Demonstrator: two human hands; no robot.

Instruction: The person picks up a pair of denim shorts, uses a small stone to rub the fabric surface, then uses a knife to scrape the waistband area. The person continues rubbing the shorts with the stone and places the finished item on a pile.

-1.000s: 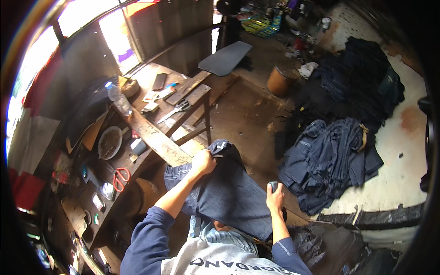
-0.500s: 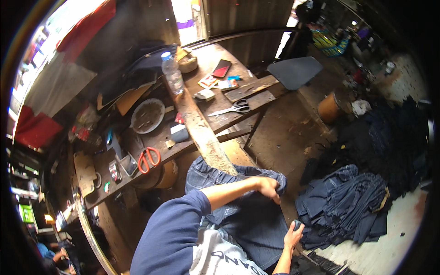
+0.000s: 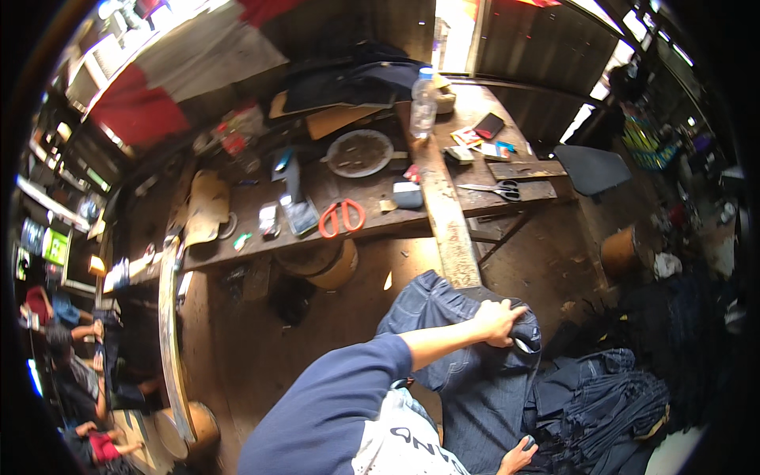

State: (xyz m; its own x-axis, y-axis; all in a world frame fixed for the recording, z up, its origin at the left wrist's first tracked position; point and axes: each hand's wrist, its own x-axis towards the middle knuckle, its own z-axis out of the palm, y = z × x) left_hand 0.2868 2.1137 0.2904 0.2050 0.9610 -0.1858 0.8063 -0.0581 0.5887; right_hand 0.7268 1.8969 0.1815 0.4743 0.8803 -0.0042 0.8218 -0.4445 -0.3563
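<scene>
My left hand (image 3: 499, 321) grips the bunched top of a pair of dark blue jeans (image 3: 475, 380), right at the near end of a long wooden plank (image 3: 445, 207) that slopes down from the workbench. The jeans hang from that end down toward my lap. At the bottom edge my right hand (image 3: 518, 457) rests on the lower part of the jeans, with its fingers closed around a small grey object that I cannot make out. My navy sleeve comes in from the lower left.
The wooden workbench (image 3: 261, 245) carries red-handled scissors (image 3: 342, 215), black scissors (image 3: 495, 188), a round metal dish (image 3: 360, 152), a plastic bottle (image 3: 423, 103) and a phone (image 3: 488, 125). A heap of dark jeans (image 3: 609, 396) lies at the right. People sit at far left (image 3: 71, 356).
The view has swung left, so the workbench now fills the upper middle. My left hand keeps its grip on the jeans at the plank's end. My right hand has dropped to the frame's lower edge.
</scene>
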